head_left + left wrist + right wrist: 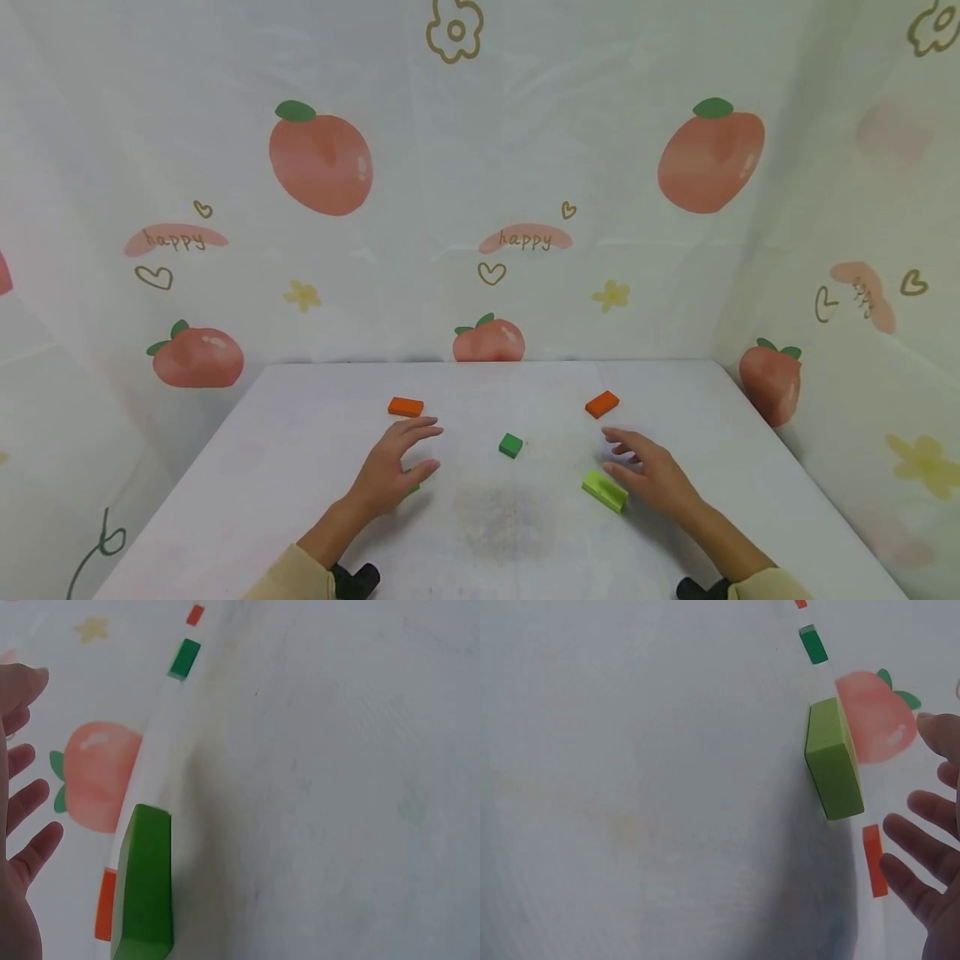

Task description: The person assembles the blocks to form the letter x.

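Note:
My left hand [392, 467] hovers over the left half of the table, fingers spread and holding nothing. Beneath it lies a green block [144, 885], mostly hidden by the hand in the head view. An orange block [406, 407] sits just beyond those fingertips. On the other side, my right hand [651, 471] is held above the table with its fingers apart. A light green block [604, 492] lies beside its thumb, with a gap between them in the right wrist view. Past the right fingers is a second orange block [602, 405]. Between the hands rests a small dark green block [511, 446].
The white table [517, 567] carries a greyish smudge near its middle. A white cloth [405, 275] printed with fruit, hearts and flowers hangs behind the table and along its sides. Black straps circle both wrists.

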`<state>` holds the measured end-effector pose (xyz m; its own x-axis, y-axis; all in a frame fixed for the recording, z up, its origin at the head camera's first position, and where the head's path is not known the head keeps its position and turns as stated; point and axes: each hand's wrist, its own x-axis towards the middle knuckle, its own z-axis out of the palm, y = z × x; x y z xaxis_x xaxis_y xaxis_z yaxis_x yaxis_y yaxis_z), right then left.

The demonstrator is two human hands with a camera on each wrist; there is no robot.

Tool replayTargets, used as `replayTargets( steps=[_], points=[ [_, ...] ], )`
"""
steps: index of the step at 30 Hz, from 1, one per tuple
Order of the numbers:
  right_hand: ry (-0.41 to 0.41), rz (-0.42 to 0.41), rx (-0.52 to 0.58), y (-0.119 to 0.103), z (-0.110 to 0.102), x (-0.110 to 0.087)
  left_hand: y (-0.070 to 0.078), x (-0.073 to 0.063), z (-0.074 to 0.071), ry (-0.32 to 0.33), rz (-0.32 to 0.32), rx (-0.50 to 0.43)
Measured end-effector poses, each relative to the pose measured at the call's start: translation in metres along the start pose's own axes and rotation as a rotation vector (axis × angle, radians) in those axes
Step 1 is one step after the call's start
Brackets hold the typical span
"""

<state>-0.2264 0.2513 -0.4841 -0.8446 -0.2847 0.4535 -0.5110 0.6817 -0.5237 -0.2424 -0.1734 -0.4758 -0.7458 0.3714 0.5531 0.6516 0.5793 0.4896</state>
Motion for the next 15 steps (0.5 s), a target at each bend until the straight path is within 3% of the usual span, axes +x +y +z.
replayTargets(
  steps=[7, 15],
  points=[
    [0.023, 0.026, 0.007, -0.006, 0.003, 0.0, 0.002, 0.01, 0.018, 0.055, 0.006, -0.053],
    [-0.044, 0.147, -0.008, -0.013, 0.008, 0.004, 0.011, 0.023, 0.033, 0.097, -0.045, -0.131]
  ],
)
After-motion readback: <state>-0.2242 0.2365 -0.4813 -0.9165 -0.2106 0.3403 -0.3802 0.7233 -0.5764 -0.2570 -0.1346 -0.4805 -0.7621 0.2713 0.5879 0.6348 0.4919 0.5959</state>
